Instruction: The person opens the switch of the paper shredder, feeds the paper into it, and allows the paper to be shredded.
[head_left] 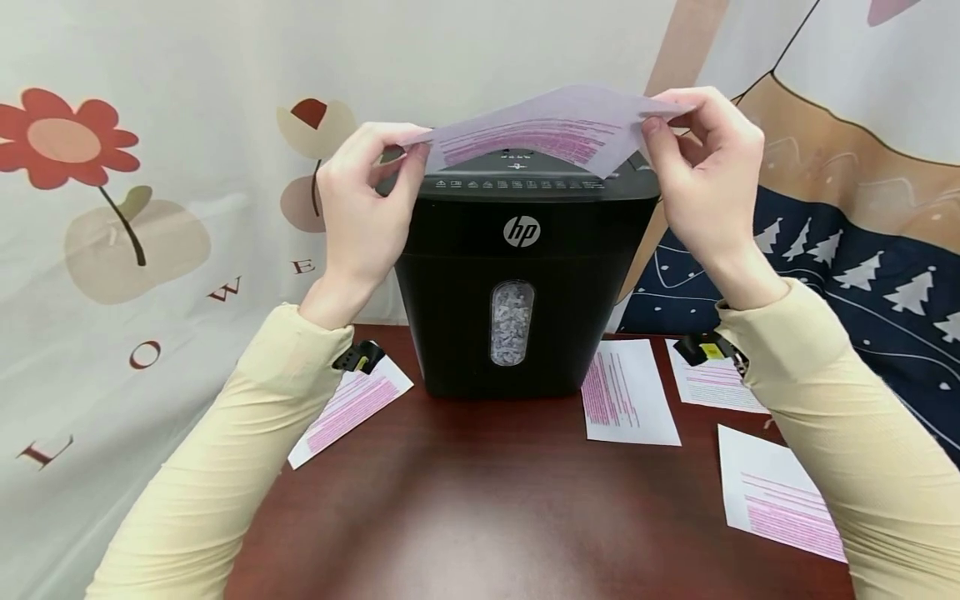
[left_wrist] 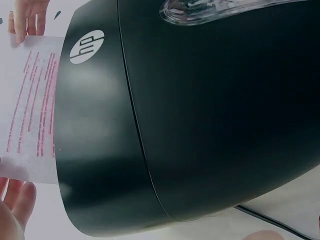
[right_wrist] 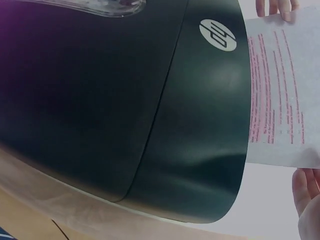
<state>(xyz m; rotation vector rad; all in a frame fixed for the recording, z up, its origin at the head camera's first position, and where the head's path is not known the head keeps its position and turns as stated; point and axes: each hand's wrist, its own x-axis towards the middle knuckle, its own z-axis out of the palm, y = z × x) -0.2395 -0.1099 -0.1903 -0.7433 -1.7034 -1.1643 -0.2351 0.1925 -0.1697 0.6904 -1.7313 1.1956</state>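
Note:
A sheet of paper with pink-marked lines of print bows upward over the top of a black HP paper shredder. The left hand pinches the sheet's left edge between thumb and fingers. At the opposite edge, the right hand pinches it the same way. In both wrist views the paper runs past the shredder's top front edge, a hand at each side. The sheet covers part of the shredder's top, where a row of small icons shows. Paper shreds fill the shredder's window.
Pink-marked sheets lie on the dark red table: one sheet left of the shredder, one right of it, and others farther right. Behind hangs a printed cloth. A black cable trails beside the shredder.

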